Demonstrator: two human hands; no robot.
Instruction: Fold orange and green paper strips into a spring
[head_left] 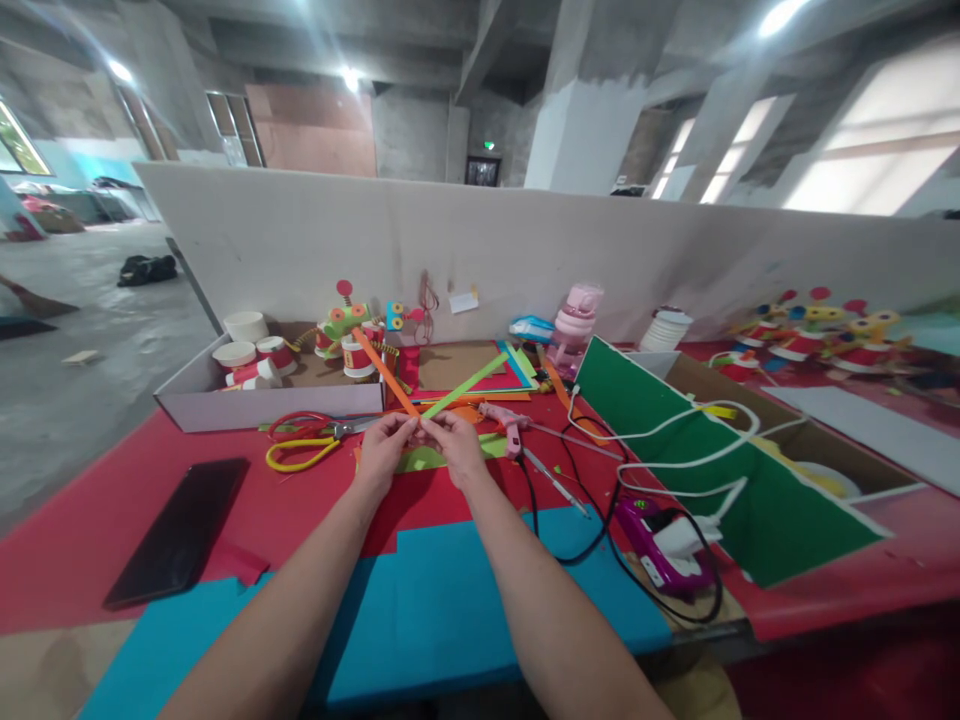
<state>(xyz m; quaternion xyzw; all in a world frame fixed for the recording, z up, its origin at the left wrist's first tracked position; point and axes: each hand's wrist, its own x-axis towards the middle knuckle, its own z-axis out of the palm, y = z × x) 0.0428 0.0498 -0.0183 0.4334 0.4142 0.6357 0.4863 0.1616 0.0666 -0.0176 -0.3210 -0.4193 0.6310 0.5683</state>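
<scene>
An orange paper strip (386, 372) and a light green paper strip (469, 383) meet at their near ends in a V above the table. My left hand (384, 447) is closed in a pinch at the orange strip's end. Right beside it, fingertips almost touching, my right hand (456, 445) pinches the end of the green strip. Whether the two ends are joined is hidden by my fingers. Below my hands lie green paper pieces (420, 460). A pink glue gun (510, 425) rests just right of my right hand, and yellow-handled scissors (304, 455) lie to the left.
A box (270, 408) with paper cups and a cup figure stands back left. A black phone (180, 530) lies at left, blue sheets (465, 600) in front. At right are a purple power strip (660, 550) with cables, a green-sided box (697, 460) and a pink bottle (577, 325).
</scene>
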